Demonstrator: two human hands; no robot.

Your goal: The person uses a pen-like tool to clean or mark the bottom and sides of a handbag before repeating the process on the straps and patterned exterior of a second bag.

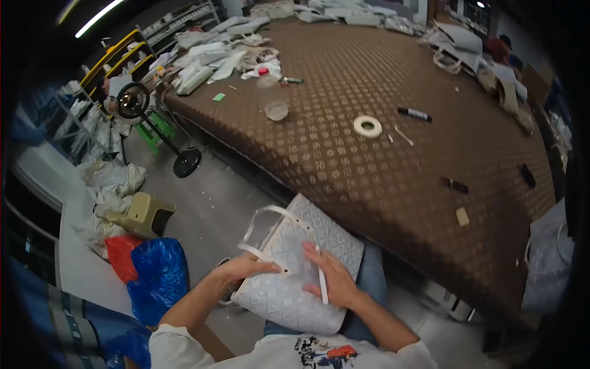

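A white patterned handbag [307, 280] with white straps rests on my lap, below the near edge of the big table. My left hand [243, 269] grips the bag's left edge near a strap. Over the bag's front lies my right hand [329, 277], fingers curled around a white strap. Clear plastic film covers the bag's upper part.
A large table [381, 147] covered in brown patterned cloth holds a tape roll [367, 126], a black marker [415, 114], a clear cup [276, 109] and piles of white bags at the far end. A floor lamp [132, 101], a green stool [144, 213] and red and blue plastic bags [153, 270] stand on the floor at left.
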